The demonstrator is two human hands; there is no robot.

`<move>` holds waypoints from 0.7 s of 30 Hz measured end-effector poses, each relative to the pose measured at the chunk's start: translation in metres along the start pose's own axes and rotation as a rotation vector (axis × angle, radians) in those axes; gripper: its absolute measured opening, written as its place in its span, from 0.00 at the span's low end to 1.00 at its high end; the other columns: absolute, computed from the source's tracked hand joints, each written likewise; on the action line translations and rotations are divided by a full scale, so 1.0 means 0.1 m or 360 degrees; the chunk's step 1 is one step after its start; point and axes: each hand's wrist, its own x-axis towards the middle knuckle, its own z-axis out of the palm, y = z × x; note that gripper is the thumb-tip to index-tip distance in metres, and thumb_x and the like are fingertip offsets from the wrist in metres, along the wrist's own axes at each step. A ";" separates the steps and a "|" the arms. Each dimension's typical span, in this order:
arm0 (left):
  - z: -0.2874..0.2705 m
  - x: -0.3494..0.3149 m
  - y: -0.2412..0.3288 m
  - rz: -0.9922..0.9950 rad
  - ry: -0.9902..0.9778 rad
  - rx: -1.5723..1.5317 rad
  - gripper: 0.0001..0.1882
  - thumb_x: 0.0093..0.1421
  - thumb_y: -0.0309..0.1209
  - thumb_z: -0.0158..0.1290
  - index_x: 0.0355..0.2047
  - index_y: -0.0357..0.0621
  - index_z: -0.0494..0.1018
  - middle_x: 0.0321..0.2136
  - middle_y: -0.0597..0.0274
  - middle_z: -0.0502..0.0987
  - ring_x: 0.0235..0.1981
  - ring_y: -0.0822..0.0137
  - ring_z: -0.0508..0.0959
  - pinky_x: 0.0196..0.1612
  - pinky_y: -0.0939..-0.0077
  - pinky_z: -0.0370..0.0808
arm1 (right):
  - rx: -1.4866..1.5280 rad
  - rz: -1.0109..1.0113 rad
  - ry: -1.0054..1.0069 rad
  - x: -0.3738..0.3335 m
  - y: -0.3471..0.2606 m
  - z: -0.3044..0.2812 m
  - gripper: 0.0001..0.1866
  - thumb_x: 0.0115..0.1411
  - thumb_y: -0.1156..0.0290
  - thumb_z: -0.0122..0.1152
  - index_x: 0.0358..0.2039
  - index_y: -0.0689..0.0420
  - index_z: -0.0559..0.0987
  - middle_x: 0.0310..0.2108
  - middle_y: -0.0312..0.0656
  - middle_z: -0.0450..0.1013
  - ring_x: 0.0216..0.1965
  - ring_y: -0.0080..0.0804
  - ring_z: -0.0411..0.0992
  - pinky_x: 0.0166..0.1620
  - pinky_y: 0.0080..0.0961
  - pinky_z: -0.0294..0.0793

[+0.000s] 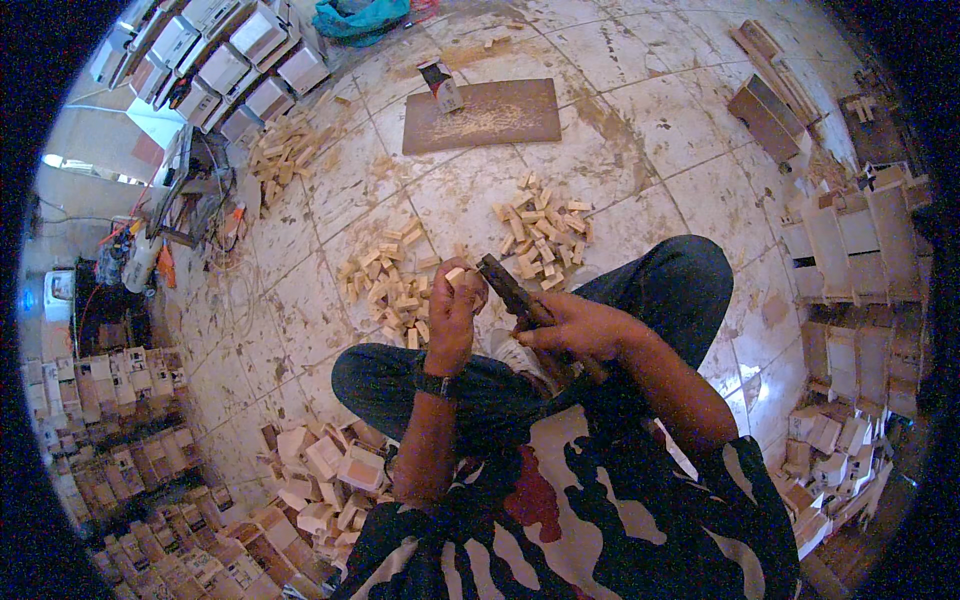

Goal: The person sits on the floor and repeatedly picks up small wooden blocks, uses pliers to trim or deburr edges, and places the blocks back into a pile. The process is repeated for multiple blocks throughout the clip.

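In my left hand (pixel 453 312), closed and raised over my lap, a small pale wooden block (pixel 456 275) sits between the fingertips. My right hand (pixel 585 328) is wrapped round a dark, long, bar-shaped tool (pixel 508 285); its exact kind is not clear. The tool's far end points up and left, close beside the block, and I cannot tell whether they touch. Just beyond my hands lie two heaps of similar blocks: a left heap (pixel 390 280) in front of my left knee and a right heap (pixel 543 230) farther off.
A brown board (pixel 490 125) strewn with wood shavings lies ahead, with a small carton (pixel 440 85) on it. Another block heap (pixel 285 155) is at the far left. Stacked wooden pieces (pixel 110 385) line the left, and wooden box-like parts (pixel 850 250) stand at right.
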 end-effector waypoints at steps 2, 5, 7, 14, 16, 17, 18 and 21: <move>-0.02 0.02 0.00 -0.0007 -0.0076 -0.0066 0.14 0.63 0.36 0.46 0.46 0.43 0.63 0.28 0.66 0.70 0.27 0.76 0.67 0.29 0.83 0.66 | -0.0042 0.0006 0.0002 0.00 0.00 -0.01 0.24 0.56 0.65 0.59 0.49 0.61 0.64 0.38 0.38 0.69 0.38 0.24 0.66 0.41 0.24 0.69; -0.03 0.03 -0.02 0.0059 -0.0169 -0.0148 0.14 0.62 0.35 0.47 0.46 0.43 0.62 0.25 0.67 0.68 0.25 0.77 0.65 0.28 0.83 0.65 | -0.0081 0.0108 -0.0045 -0.03 0.01 -0.05 0.25 0.55 0.66 0.60 0.50 0.61 0.63 0.39 0.39 0.69 0.39 0.27 0.66 0.42 0.26 0.69; -0.05 0.04 -0.02 0.0033 -0.0205 -0.0068 0.13 0.64 0.34 0.46 0.45 0.43 0.61 0.25 0.68 0.66 0.26 0.77 0.65 0.29 0.83 0.65 | -0.0062 0.0068 -0.0122 -0.04 0.01 -0.06 0.25 0.55 0.66 0.59 0.50 0.61 0.63 0.39 0.40 0.69 0.39 0.28 0.66 0.42 0.27 0.69; -0.06 0.05 0.01 0.0054 -0.0217 0.0130 0.11 0.63 0.33 0.46 0.43 0.43 0.63 0.23 0.68 0.67 0.24 0.77 0.65 0.26 0.82 0.64 | -0.0193 -0.0049 0.0022 -0.07 0.03 0.00 0.22 0.52 0.67 0.62 0.43 0.62 0.65 0.33 0.45 0.68 0.37 0.33 0.67 0.40 0.34 0.68; -0.03 0.05 0.00 0.0083 -0.0209 0.0225 0.11 0.64 0.33 0.46 0.44 0.44 0.61 0.22 0.70 0.65 0.23 0.78 0.62 0.26 0.83 0.63 | -0.0281 -0.0082 0.0048 -0.08 0.04 0.01 0.22 0.51 0.67 0.62 0.41 0.62 0.64 0.33 0.46 0.67 0.38 0.35 0.67 0.40 0.34 0.68; -0.02 0.05 0.00 0.0097 -0.0209 0.0271 0.11 0.64 0.34 0.45 0.44 0.44 0.61 0.22 0.71 0.64 0.23 0.79 0.61 0.26 0.83 0.62 | -0.0397 -0.0089 0.0084 -0.08 0.04 0.01 0.22 0.51 0.68 0.61 0.42 0.62 0.64 0.34 0.45 0.68 0.38 0.34 0.67 0.40 0.33 0.69; -0.02 0.05 -0.01 0.0079 -0.0202 0.0328 0.11 0.64 0.34 0.45 0.44 0.44 0.61 0.22 0.71 0.64 0.23 0.79 0.61 0.26 0.83 0.62 | -0.0499 -0.0088 0.0109 -0.08 0.05 0.02 0.21 0.52 0.70 0.60 0.43 0.61 0.63 0.35 0.44 0.68 0.37 0.33 0.67 0.40 0.31 0.70; 0.00 0.04 -0.04 0.0062 -0.0164 0.0460 0.11 0.64 0.34 0.45 0.44 0.44 0.61 0.22 0.70 0.64 0.23 0.79 0.62 0.26 0.83 0.62 | -0.0709 -0.0040 0.0185 -0.04 0.07 0.05 0.23 0.52 0.72 0.59 0.46 0.62 0.62 0.36 0.43 0.68 0.37 0.33 0.68 0.41 0.30 0.70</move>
